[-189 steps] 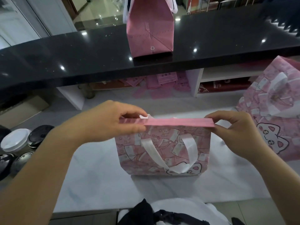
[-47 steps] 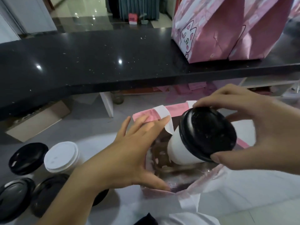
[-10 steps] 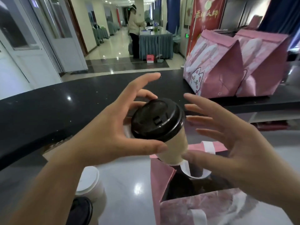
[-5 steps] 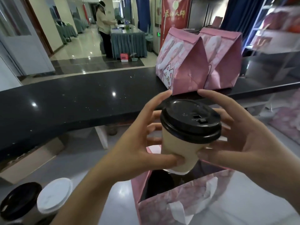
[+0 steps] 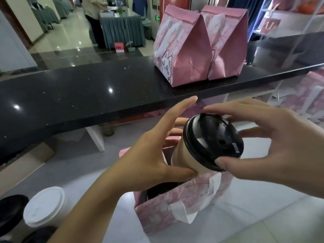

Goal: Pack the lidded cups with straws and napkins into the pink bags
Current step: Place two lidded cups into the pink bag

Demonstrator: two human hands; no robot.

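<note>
Counter behind; cup (image 5: 185,160) between both hands' grip.

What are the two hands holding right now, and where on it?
A cream paper cup with a black plastic lid: the left hand grips its side wall, the right hand pinches the lid's rim.

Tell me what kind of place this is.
Probably a drinks takeaway counter in a lobby: lidded cups wait on the worktop, sealed pink bags stand on the black counter, and a skirted table stands in the hall beyond.
</note>
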